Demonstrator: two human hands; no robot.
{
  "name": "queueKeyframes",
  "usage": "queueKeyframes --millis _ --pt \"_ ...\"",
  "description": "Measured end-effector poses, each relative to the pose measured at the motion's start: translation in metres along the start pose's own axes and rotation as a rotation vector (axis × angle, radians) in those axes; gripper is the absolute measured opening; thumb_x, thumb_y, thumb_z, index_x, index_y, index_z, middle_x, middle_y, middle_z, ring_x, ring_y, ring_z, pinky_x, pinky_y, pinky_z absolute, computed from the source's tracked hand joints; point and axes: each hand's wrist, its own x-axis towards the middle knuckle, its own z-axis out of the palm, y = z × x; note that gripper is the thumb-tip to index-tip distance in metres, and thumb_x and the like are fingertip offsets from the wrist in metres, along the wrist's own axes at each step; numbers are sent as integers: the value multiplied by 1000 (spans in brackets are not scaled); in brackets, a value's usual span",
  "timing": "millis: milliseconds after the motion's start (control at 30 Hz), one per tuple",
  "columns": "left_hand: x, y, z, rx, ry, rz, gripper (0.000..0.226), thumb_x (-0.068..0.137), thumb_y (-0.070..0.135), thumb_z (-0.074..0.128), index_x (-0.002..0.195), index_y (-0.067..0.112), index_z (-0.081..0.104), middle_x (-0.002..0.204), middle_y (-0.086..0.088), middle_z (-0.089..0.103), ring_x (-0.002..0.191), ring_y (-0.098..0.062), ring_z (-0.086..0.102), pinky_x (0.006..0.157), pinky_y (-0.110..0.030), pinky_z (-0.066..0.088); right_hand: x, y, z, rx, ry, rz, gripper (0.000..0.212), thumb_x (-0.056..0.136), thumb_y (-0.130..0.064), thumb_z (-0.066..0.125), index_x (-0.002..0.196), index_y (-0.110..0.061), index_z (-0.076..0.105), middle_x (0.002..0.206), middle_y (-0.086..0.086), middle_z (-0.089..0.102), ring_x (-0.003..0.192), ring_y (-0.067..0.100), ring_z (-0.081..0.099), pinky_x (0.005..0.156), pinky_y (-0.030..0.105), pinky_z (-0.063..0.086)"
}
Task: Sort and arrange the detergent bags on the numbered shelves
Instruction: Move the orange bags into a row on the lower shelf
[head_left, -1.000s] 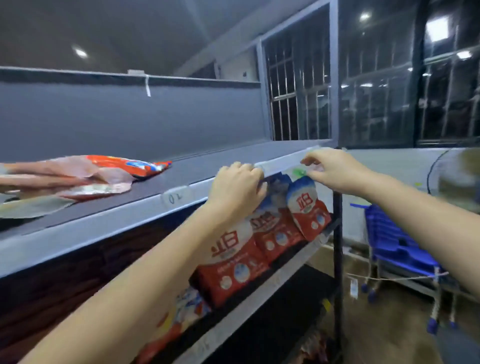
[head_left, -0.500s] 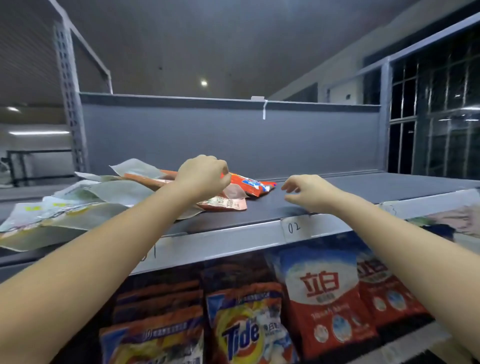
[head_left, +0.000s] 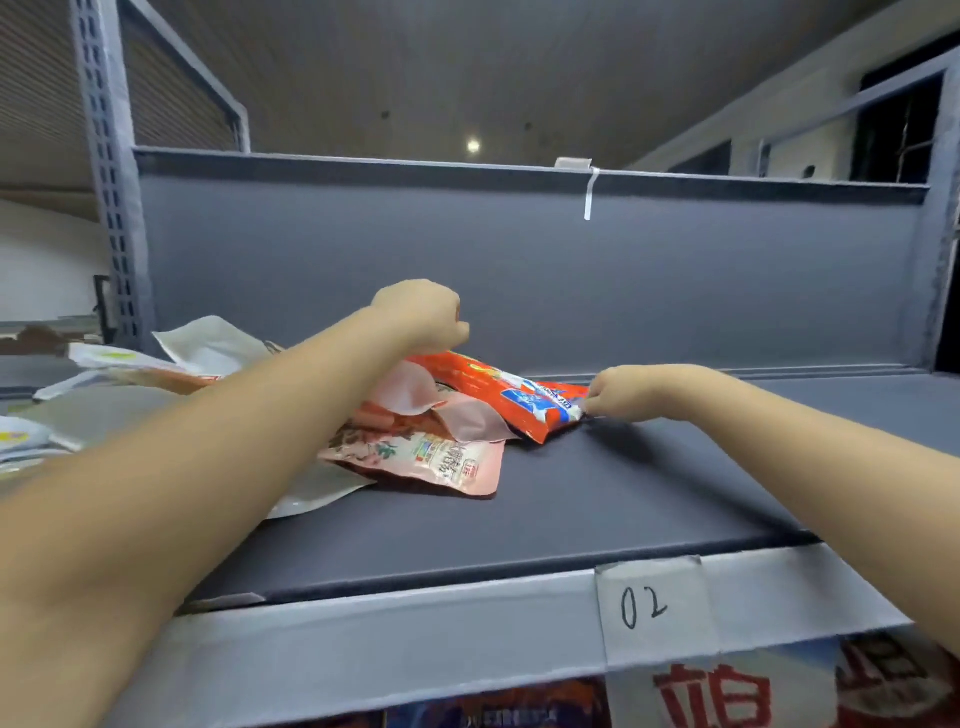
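On the grey shelf (head_left: 597, 499), above the front-edge label reading 02 (head_left: 644, 608), the right hand (head_left: 631, 392) pinches the near corner of an orange detergent bag (head_left: 498, 395) lying flat. Left of that pinch, at the bag's far end, the left hand (head_left: 421, 317) has its fingers curled over the bag's top; whether it holds anything I cannot tell. Just in front of the orange bag lies a pink bag (head_left: 431, 457), partly under it. Further left sit pale bags (head_left: 208, 353).
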Motion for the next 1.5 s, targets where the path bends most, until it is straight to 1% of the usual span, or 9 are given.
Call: queueKeyframes --millis 167,367,500,633,767,933,1067,1367,1500 --pt "27 0 48 -103 -304 -43 35 100 34 32 110 11 56 117 -10 58 106 -28 54 88 -34 42 38 7 3 356 -5 48 35 95 -42 43 75 -13 47 78 3 46 69 19 40 60 27 30" --pt "29 -3 53 -419 -171 -181 44 94 46 41 94 8 63 105 -10 62 98 -28 56 82 -33 41 60 11 23 728 160 31 39 88 -37 62 107 -3 58 106 11 57 86 22 46 61 28 33" --pt "20 1 52 -572 -50 -220 28 91 42 53 70 23 48 97 -3 53 88 -19 45 78 -28 34 54 10 24 967 232 -12 15 89 -10 56 75 -7 56 94 12 57 78 19 52 68 30 45" --pt "15 5 47 -706 -26 -263 34 91 40 53 101 12 70 107 -8 68 85 -18 55 68 -25 41 43 14 16 1282 272 -38 29 95 -4 48 67 -12 49 77 9 56 59 15 56 38 16 46" --pt "8 7 42 -776 -107 -349 43 88 50 56 104 12 69 101 -7 69 82 -22 60 70 -28 44 41 10 12 1371 254 16 22 95 -2 45 74 -10 45 66 8 46 46 12 51 38 16 40" --pt "2 11 30 -891 -248 -468 58 83 65 54 100 11 67 86 -6 70 69 -22 63 69 -28 49 29 8 -12 1558 487 6 24 93 -6 44 111 6 54 97 19 63 81 33 67 75 45 58" --pt "-4 22 20 -1174 -355 -290 55 87 60 51 109 13 66 98 -4 71 81 -18 65 84 -31 52 8 9 -33 1519 661 -104 21 94 -12 43 103 -3 60 105 21 65 93 35 67 82 52 55" --pt "-19 56 -8 -1779 -426 -234 46 84 59 54 101 18 67 105 -5 70 88 -20 68 90 -38 53 -76 20 -50 1578 814 -339 17 99 -13 45 85 -14 55 83 6 65 69 15 67 72 36 59" --pt "-48 63 -25 -2009 -350 -192 36 92 43 51 92 11 66 78 -8 73 64 -19 71 64 -32 59 -123 22 -43 1589 771 -442 15 99 -11 43 90 -12 55 79 2 68 64 11 68 61 27 57"
